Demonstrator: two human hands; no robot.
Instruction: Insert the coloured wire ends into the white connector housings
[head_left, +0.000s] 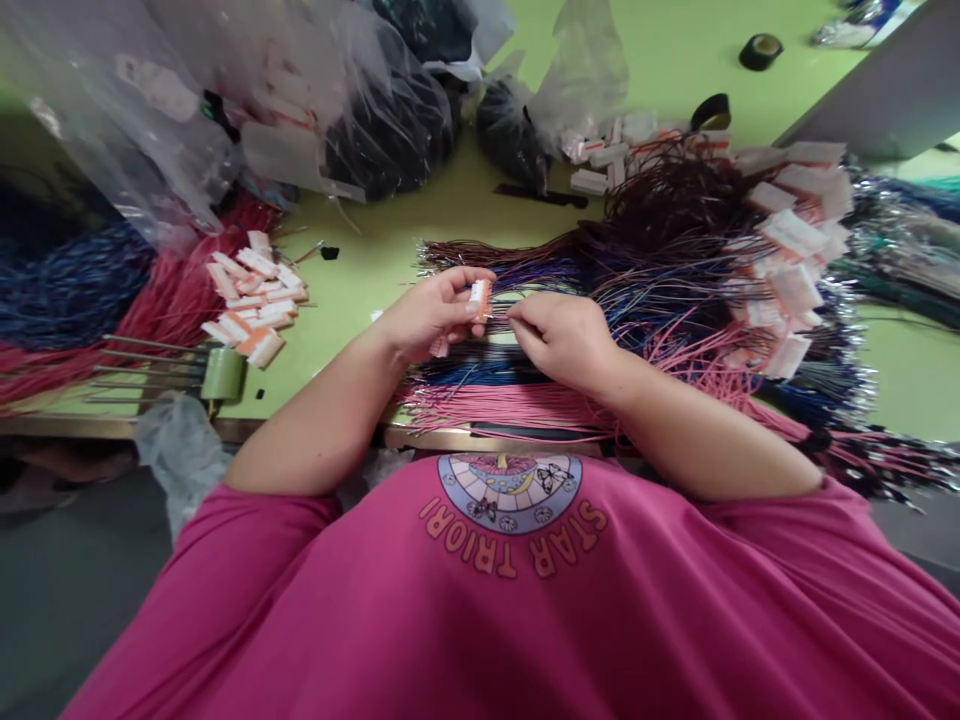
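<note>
My left hand [431,312] is closed in a pinch on a small white and orange tag [480,297], held upright above a spread of thin cords [480,395]. My right hand [559,337] is curled beside it, fingertips pinched just right of the tag, on a thin cord that I can barely make out. The cords lie fanned across the green table [352,290] in pink, blue, purple and brown bands, their metal tips pointing left.
A pile of loose tags [251,295] lies at left beside red cords [172,295] and blue cords [67,290]. Tagged cords heap at right [787,250]. Clear plastic bags [300,100] fill the back. Two tape rolls [759,50] sit far back. A green spool [223,374] stands near the table edge.
</note>
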